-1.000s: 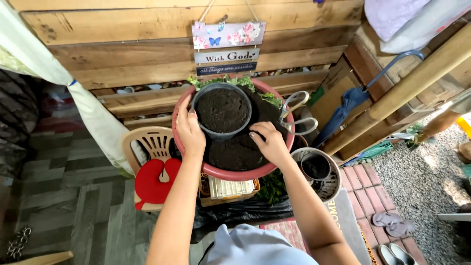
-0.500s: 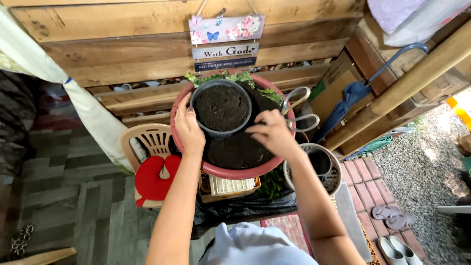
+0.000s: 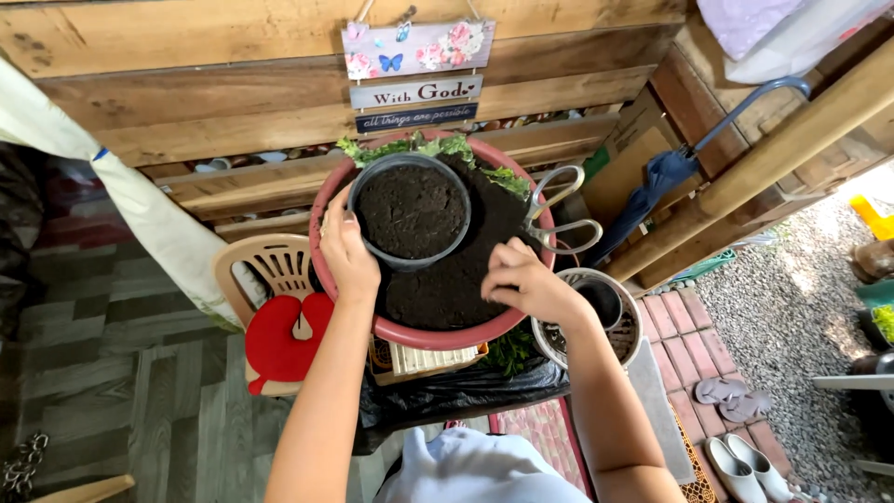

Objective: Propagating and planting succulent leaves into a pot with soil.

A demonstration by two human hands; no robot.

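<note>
While the left hand (image 3: 346,253) is gripping the soil-filled round black plastic pot (image 3: 411,210) by its rim to steady it, the right hand (image 3: 523,279), fingers bunched, is pinching soil over the big pink round basin (image 3: 438,333).

A small pot (image 3: 413,212) of soil sits inside a wide basin (image 3: 438,328) of soil, toward its far left. The left hand (image 3: 346,253) grips the pot's left rim; the right hand (image 3: 521,279) rests over the basin's near right. Scissors (image 3: 557,212) lie on the basin's right edge, leafy greens (image 3: 424,146) along its far rim. A plastic chair (image 3: 270,270) stands left, a strainer (image 3: 596,317) right.
</note>
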